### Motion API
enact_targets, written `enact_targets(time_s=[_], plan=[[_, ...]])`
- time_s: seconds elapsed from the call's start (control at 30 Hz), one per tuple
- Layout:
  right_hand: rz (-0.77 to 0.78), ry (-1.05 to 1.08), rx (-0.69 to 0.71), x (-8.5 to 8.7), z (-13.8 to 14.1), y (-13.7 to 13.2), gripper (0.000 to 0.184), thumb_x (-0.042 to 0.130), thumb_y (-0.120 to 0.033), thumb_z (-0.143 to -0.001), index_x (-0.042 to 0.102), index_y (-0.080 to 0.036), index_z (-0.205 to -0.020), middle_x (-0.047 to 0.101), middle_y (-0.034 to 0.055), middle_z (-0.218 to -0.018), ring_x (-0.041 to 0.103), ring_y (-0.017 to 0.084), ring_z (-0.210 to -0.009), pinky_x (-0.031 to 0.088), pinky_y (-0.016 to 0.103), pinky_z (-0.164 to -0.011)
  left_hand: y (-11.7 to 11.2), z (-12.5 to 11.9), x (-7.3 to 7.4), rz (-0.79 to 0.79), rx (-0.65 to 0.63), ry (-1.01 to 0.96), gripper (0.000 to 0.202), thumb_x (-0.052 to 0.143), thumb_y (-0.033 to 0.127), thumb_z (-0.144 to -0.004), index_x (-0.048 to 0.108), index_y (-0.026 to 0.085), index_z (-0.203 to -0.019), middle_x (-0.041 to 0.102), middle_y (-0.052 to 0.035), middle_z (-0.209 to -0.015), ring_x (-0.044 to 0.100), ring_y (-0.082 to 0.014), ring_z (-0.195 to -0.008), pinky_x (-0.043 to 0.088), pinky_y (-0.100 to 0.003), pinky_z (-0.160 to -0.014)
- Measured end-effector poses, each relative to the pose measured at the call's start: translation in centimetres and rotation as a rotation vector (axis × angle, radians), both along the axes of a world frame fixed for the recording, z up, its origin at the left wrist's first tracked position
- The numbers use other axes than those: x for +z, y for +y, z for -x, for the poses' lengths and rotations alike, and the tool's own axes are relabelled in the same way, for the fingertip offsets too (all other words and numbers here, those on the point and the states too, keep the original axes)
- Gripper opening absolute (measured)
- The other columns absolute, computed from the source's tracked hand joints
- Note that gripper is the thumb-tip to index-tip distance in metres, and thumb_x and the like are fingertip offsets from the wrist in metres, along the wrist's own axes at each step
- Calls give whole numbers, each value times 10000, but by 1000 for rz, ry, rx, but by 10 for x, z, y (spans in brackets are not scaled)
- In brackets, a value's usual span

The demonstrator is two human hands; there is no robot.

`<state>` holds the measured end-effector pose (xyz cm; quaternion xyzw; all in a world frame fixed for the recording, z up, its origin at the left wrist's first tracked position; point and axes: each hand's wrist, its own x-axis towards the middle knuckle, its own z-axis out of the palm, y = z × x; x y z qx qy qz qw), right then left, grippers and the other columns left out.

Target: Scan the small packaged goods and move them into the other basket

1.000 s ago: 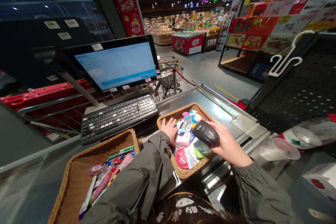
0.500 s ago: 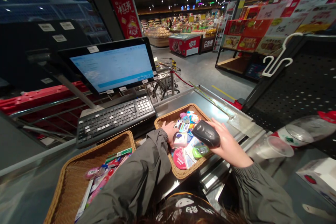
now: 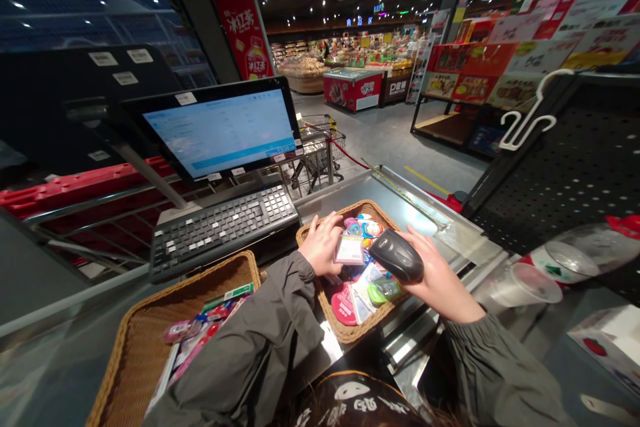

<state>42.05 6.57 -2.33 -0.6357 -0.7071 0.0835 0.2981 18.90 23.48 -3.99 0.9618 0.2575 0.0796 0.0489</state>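
Observation:
My right hand (image 3: 437,277) is wrapped round a black handheld barcode scanner (image 3: 397,255), its head over the near wicker basket (image 3: 345,333). My left hand (image 3: 323,245) grips a small clear-and-white packaged box (image 3: 349,249) with a printed label facing up, just above the other goods. Inside that basket lie a round pink container (image 3: 344,305), a green item (image 3: 383,290), white-and-blue packets (image 3: 367,293) and a colourful round piece (image 3: 371,229). To the left, partly behind my left sleeve, a second wicker basket (image 3: 131,327) holds several small packaged goods, among them a green box (image 3: 235,293).
A keyboard (image 3: 225,227) and a lit monitor (image 3: 225,130) stand beyond the baskets at left. The metal counter (image 3: 345,187) runs under both baskets. At right are a plastic cup (image 3: 525,285), a clear bottle (image 3: 585,250) and a black perforated panel (image 3: 565,167) with white hooks (image 3: 530,121).
My left hand has lifted the small packaged box up from among the goods, toward the monitor side. The scanner has barely moved. The camera view has shifted slightly.

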Motion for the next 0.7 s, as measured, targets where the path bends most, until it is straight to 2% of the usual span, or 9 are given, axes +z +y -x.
enact_targets(time_s=[0.17,0.3,0.47,0.7], plan=[[-29,-24,32,0,8,3,613,602,-267,-802,394,-229,-1378,476,140,-1432,272,367,-1443,229,659,-1130,-10,30,30,-158,44,-134,653,666,417,-665,500,118,-1221,313,-236,-1523,190,-380,-1461,60,-598,-1179],[-56,-62,77,3,20,8,597,598,-246,-794,428,-233,-1366,475,128,-1437,282,367,-1437,219,658,-1135,-19,60,48,-239,116,-181,618,656,411,-678,503,124,-1203,331,-246,-1512,207,-376,-1458,64,-598,-1175],[-94,-75,153,11,42,14,564,587,-244,-798,458,-207,-1346,468,143,-1443,275,371,-1439,234,666,-1127,-35,95,62,-305,206,-203,593,635,406,-699,498,129,-1206,320,-249,-1520,206,-369,-1462,50,-600,-1172],[-111,-145,295,23,88,18,479,563,-239,-830,514,-184,-1303,465,149,-1441,233,347,-1458,197,643,-1159,-59,148,75,-350,338,-174,585,645,383,-692,507,129,-1200,299,-242,-1533,191,-360,-1469,41,-592,-1178]])
